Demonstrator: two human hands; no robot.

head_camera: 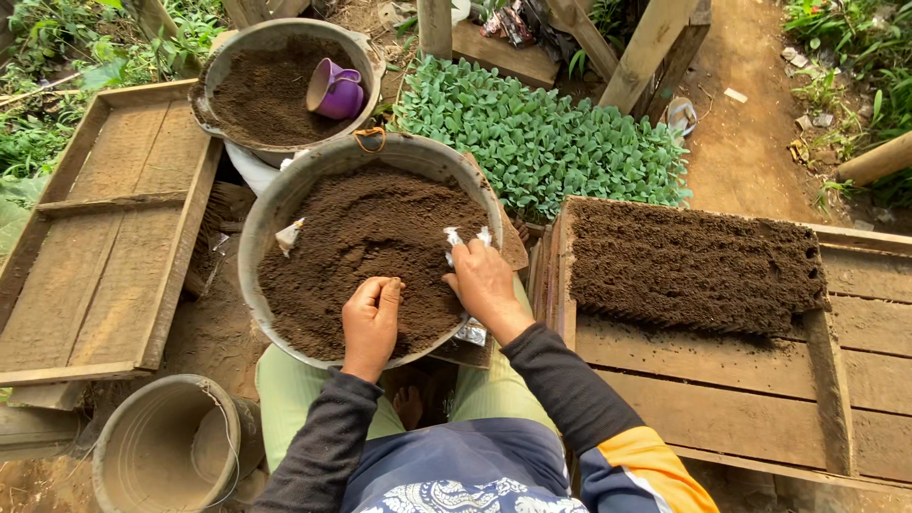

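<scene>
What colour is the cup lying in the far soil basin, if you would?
Purple; the cup shows best in the head view.

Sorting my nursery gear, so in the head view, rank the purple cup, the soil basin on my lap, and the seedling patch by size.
1. Seedling patch and soil basin: look alike; the basin sits nearer the camera, so unsure.
2. Purple cup: clearly smallest.

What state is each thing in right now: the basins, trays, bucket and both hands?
Near basin: filled with soil
Far basin: soil, purple cup on its side
Right tray: partly filled
Left tray: bare
Bucket: no contents visible
Left hand: pinching soil
Right hand: gripping white packet
</scene>
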